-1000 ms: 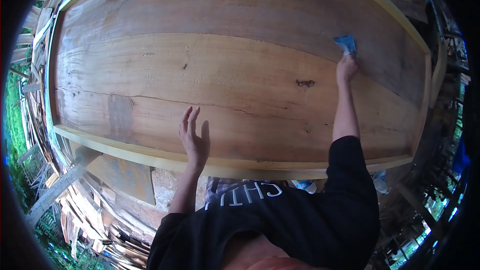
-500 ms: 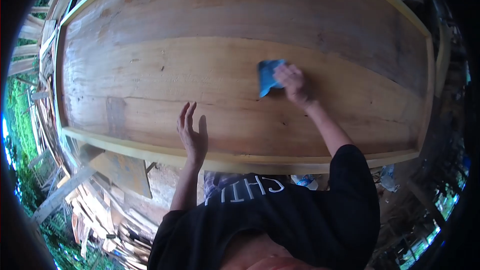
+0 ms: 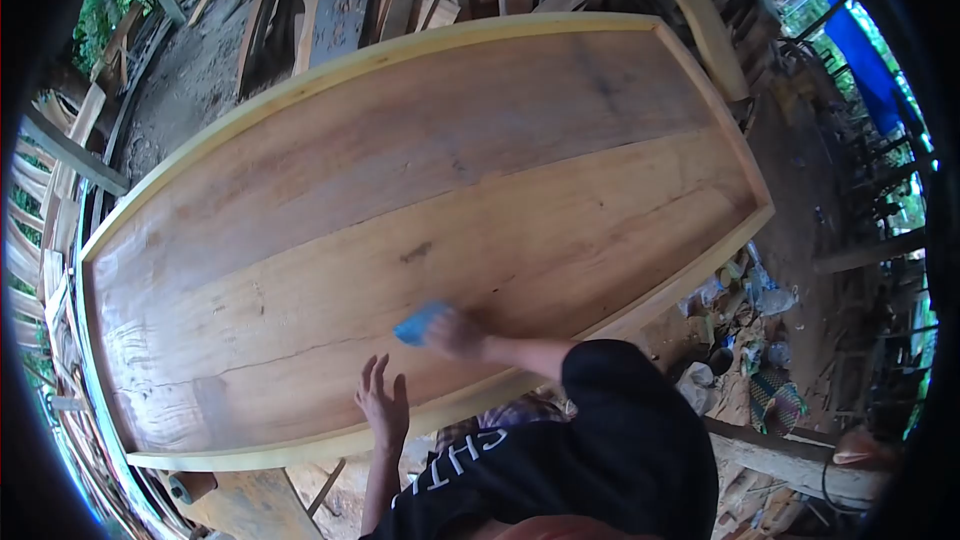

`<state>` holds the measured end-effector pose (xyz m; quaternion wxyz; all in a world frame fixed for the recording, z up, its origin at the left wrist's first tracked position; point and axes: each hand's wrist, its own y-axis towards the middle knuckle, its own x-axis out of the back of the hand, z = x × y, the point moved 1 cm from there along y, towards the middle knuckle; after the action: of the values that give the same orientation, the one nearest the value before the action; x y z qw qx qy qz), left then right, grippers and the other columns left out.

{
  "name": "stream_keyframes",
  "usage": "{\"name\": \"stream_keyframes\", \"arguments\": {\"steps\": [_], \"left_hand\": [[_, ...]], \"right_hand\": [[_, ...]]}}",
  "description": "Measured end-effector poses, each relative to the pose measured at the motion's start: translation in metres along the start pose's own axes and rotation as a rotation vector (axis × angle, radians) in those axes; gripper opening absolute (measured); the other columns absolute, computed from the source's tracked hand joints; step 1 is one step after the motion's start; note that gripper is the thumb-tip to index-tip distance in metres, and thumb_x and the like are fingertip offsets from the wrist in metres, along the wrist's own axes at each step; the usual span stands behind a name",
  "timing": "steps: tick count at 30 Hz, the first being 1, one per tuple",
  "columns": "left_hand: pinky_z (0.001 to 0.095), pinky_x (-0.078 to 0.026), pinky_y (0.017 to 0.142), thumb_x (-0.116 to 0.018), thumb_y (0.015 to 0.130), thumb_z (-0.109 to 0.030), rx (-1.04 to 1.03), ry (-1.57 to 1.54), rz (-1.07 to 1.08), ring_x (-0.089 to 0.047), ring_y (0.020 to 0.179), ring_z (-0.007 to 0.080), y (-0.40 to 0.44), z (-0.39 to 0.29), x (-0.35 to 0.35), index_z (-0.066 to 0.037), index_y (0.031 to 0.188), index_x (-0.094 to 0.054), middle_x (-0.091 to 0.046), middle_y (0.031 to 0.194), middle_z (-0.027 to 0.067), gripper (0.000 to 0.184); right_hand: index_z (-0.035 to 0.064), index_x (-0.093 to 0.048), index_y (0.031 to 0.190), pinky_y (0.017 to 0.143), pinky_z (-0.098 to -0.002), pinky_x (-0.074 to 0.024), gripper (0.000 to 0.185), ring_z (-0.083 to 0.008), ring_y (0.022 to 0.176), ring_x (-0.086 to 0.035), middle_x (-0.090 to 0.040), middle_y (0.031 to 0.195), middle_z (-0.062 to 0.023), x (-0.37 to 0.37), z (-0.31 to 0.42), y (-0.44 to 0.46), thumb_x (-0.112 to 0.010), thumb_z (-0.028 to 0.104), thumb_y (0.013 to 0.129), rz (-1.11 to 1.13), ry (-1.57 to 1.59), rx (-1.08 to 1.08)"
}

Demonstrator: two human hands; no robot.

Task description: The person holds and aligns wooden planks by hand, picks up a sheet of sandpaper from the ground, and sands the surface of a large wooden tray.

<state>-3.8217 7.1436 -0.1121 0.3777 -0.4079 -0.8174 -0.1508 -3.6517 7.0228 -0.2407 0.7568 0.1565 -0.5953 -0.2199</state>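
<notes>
A large wooden panel (image 3: 520,210) with a raised, paler rim lies flat in front of me. My right hand (image 3: 458,334), slightly blurred, presses a thin blue sheet (image 3: 420,323) against the panel's surface near its front side. Whether the sheet is cloth or abrasive paper I cannot tell. My left hand (image 3: 384,406) is raised close to the front rim, fingers apart and holding nothing. A dark mark (image 3: 416,252) shows on the wood beyond the sheet, and a long crack runs across the boards toward the left.
Planks and boards (image 3: 340,10) lean beyond the far rim. A wooden post (image 3: 75,150) stands at the left. Plastic litter and a woven bag (image 3: 775,400) lie on the ground at the right. A blue tarp (image 3: 860,60) hangs at the far right.
My right hand and the blue sheet have moved toward me and left across the panel. The camera view has turned, showing more of the yard. My left hand stays open near the front rim.
</notes>
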Motion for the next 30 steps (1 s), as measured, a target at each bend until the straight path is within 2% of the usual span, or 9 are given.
{"name": "stream_keyframes", "arguments": {"steps": [5, 6, 11, 15, 19, 22, 27, 29, 30], "left_hand": [[0.0448, -0.039, 0.095, -0.066, 0.080, -0.007, 0.023, -0.062, -0.057, -0.052, 0.112, 0.0359, -0.045, 0.019, 0.005, -0.008, 0.119, -0.057, -0.054, 0.121, 0.0179, 0.040], [0.0433, -0.041, 0.095, -0.066, 0.079, -0.005, 0.022, -0.077, -0.070, -0.052, 0.111, 0.0353, -0.058, 0.025, 0.005, -0.007, 0.118, -0.057, -0.055, 0.119, 0.0177, 0.040], [0.0441, -0.042, 0.094, -0.066, 0.078, -0.003, 0.086, -0.062, -0.060, -0.053, 0.110, 0.0369, -0.113, 0.045, 0.006, -0.004, 0.116, -0.058, -0.056, 0.117, 0.0195, 0.039], [0.0441, -0.042, 0.093, -0.066, 0.077, -0.005, 0.105, 0.004, -0.086, -0.053, 0.110, 0.0364, -0.128, 0.042, -0.005, -0.005, 0.115, -0.058, -0.056, 0.116, 0.0188, 0.039], [0.0449, -0.041, 0.093, -0.067, 0.078, -0.008, 0.092, 0.009, -0.102, -0.052, 0.110, 0.0362, -0.103, -0.001, -0.007, -0.007, 0.115, -0.059, -0.056, 0.116, 0.0168, 0.037], [0.0451, -0.040, 0.094, -0.067, 0.079, -0.011, 0.044, 0.054, -0.105, -0.051, 0.111, 0.0359, -0.082, -0.030, -0.013, -0.008, 0.116, -0.058, -0.055, 0.117, 0.0155, 0.038], [0.0449, -0.040, 0.094, -0.067, 0.080, -0.011, 0.058, 0.049, -0.094, -0.050, 0.111, 0.0347, -0.067, -0.044, -0.039, -0.009, 0.118, -0.056, -0.054, 0.118, 0.0162, 0.040], [0.0447, -0.040, 0.093, -0.067, 0.079, -0.010, 0.057, 0.065, -0.047, -0.051, 0.111, 0.0347, -0.061, -0.051, -0.057, -0.008, 0.118, -0.056, -0.054, 0.117, 0.0167, 0.040], [0.0445, -0.041, 0.093, -0.067, 0.079, -0.009, 0.061, 0.070, -0.032, -0.051, 0.111, 0.0347, -0.057, -0.056, -0.066, -0.008, 0.118, -0.056, -0.055, 0.116, 0.0172, 0.040]], "right_hand": [[0.0113, -0.063, 0.100, 0.075, -0.0402, -0.0474, 0.026, -0.0282, 0.085, -0.062, -0.065, 0.097, -0.0083, 0.012, -0.049, 0.025, -0.049, 0.031, 0.090, 0.022, 0.034, -0.301], [0.0112, -0.063, 0.100, 0.079, -0.0394, -0.0481, 0.034, -0.0274, 0.090, -0.063, -0.066, 0.099, -0.0077, 0.043, -0.071, 0.023, -0.044, 0.039, 0.094, 0.133, 0.371, -0.796], [0.0040, -0.054, 0.080, 0.063, -0.0394, -0.0423, 0.044, -0.0242, 0.065, -0.049, -0.054, 0.070, -0.0111, 0.111, -0.176, -0.087, -0.043, 0.045, 0.094, -0.414, -0.057, -1.111], [0.0069, -0.036, 0.063, 0.051, -0.0404, -0.0327, 0.050, -0.0167, 0.055, -0.037, -0.036, 0.057, -0.0013, 0.059, -0.107, -0.051, -0.047, 0.048, 0.089, -0.525, 0.348, -1.473], [0.0111, -0.052, 0.080, 0.051, -0.0431, -0.0426, 0.009, -0.0234, 0.060, -0.056, -0.059, 0.075, -0.0069, 0.026, 0.040, 0.013, -0.047, 0.018, 0.083, 0.230, 0.259, -0.797], [0.0145, -0.059, 0.089, 0.059, -0.0459, -0.0487, 0.011, -0.0238, 0.070, -0.064, -0.067, 0.090, -0.0080, -0.033, 0.046, 0.005, -0.050, 0.013, 0.083, 0.100, -0.066, -0.098], [0.0070, -0.057, 0.088, 0.067, -0.0443, -0.0445, 0.034, -0.0365, 0.076, -0.057, -0.061, 0.086, -0.0185, 0.031, -0.165, -0.020, -0.043, 0.037, 0.093, -0.354, 0.533, -0.946], [0.0021, -0.053, 0.082, 0.061, -0.0438, -0.0435, 0.039, -0.0354, 0.065, -0.055, -0.058, 0.074, -0.0189, 0.153, -0.224, -0.037, -0.042, 0.037, 0.095, -0.283, 0.284, -1.350], [0.0022, -0.054, 0.076, 0.059, -0.0427, -0.0432, 0.038, -0.0307, 0.061, -0.054, -0.058, 0.069, -0.0157, 0.125, -0.293, -0.096, -0.043, 0.033, 0.095, -0.576, 0.042, -0.997]]}}
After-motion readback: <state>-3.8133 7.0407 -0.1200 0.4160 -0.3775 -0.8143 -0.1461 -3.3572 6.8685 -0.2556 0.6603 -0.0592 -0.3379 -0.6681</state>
